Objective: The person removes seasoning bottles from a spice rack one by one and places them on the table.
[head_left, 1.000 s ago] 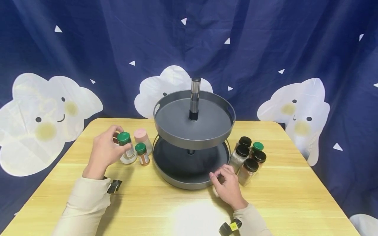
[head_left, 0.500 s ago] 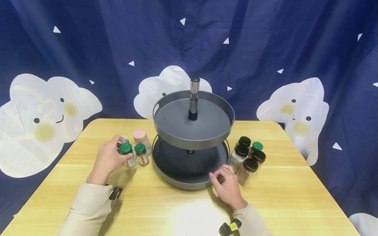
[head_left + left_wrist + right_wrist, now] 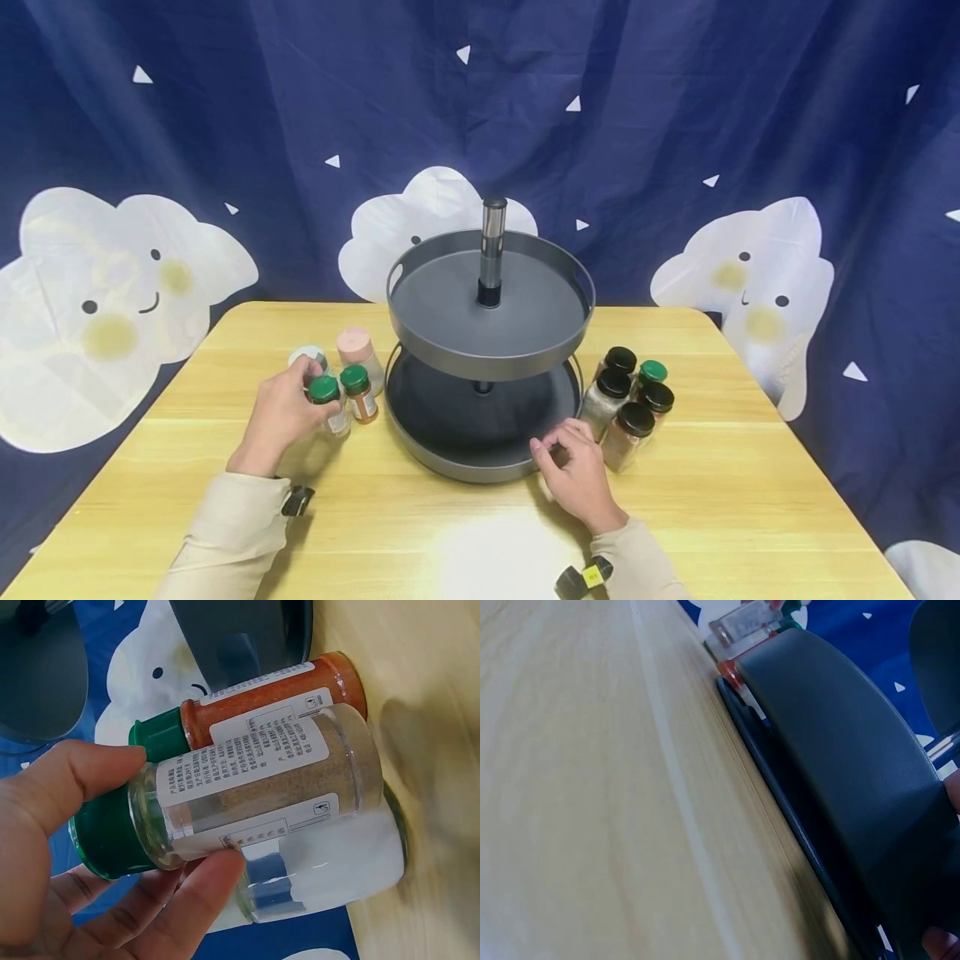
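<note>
My left hand (image 3: 281,412) pinches a green-capped spice jar (image 3: 262,769) near its cap, thumb on one side and fingers on the other. It holds greyish-brown powder, and its base is close to the tabletop. Right beside it stands a smaller green-capped jar of orange-red powder (image 3: 363,403). Behind are a pink-capped jar (image 3: 356,348) and a jar of white contents (image 3: 345,859), partly covered by the held jar. My right hand (image 3: 581,475) grips the lower rim of a dark grey two-tier tray (image 3: 480,473), its fingertips at the wall in the right wrist view.
Several black-capped jars (image 3: 635,421) and one green-capped jar (image 3: 652,372) stand close together right of the tray. A metal post (image 3: 492,250) rises through the upper tier (image 3: 442,312). Behind the wooden table (image 3: 420,550) hangs a blue curtain (image 3: 637,100) with cloud prints.
My left hand has brought the green-capped jar down and toward me, from in front of the white jar to beside the orange-red one. The right hand has stayed at the tray.
</note>
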Available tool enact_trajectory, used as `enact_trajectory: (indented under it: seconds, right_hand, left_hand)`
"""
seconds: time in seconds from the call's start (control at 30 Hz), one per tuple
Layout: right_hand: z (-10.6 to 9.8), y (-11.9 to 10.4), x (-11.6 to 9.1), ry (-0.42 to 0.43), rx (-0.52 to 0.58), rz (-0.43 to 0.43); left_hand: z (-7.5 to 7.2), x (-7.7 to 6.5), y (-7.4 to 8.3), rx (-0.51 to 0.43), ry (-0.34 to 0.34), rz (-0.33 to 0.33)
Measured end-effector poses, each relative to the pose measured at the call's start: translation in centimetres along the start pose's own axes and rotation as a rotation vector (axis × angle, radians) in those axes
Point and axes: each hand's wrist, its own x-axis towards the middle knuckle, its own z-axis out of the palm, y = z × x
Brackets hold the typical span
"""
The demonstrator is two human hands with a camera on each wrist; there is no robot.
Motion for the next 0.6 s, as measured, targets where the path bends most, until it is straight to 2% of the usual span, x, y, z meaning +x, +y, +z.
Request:
enact_trajectory:
  seconds: [0.33, 0.6]
  right_hand:
    - [0.10, -0.13, -0.04, 0.006, -0.005, -0.012]
    - [-0.04, -0.12, -0.05, -0.013, -0.009, 0.019]
  left_hand:
    - [0.37, -0.04, -0.39, 0.000, -0.036, -0.027]
    - [0.71, -0.02, -0.68, -0.003, -0.032, -0.021]
